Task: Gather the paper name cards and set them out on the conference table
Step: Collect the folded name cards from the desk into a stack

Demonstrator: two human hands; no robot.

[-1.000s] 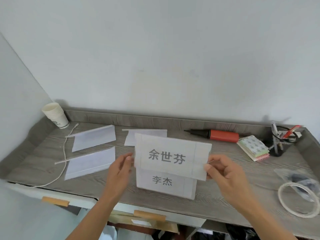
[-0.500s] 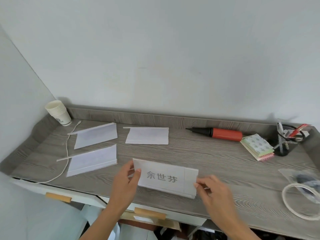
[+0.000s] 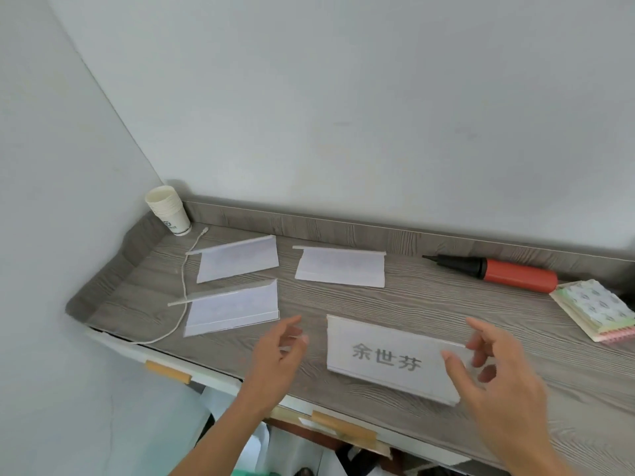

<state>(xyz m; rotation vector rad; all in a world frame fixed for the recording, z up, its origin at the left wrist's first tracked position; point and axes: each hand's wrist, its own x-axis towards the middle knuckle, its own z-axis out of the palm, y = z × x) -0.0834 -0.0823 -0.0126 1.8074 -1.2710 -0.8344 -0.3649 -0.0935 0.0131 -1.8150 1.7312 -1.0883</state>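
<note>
A white name card with printed dark characters lies flat near the front edge of the grey wood-grain desk. My left hand hovers just left of the card, fingers apart, holding nothing. Over the card's right end, my right hand is also spread and empty. Three more white folded cards lie face down: one at the back left, one in front of it, and one at the back middle.
A stack of paper cups stands in the back left corner, with a white cable trailing from it to the front edge. A red and black hand pump and a pad of sticky notes lie at the right. Walls close the back and left.
Both hands lowered the printed card from the air onto the desk, over another card, and let go. The view has shifted left.
</note>
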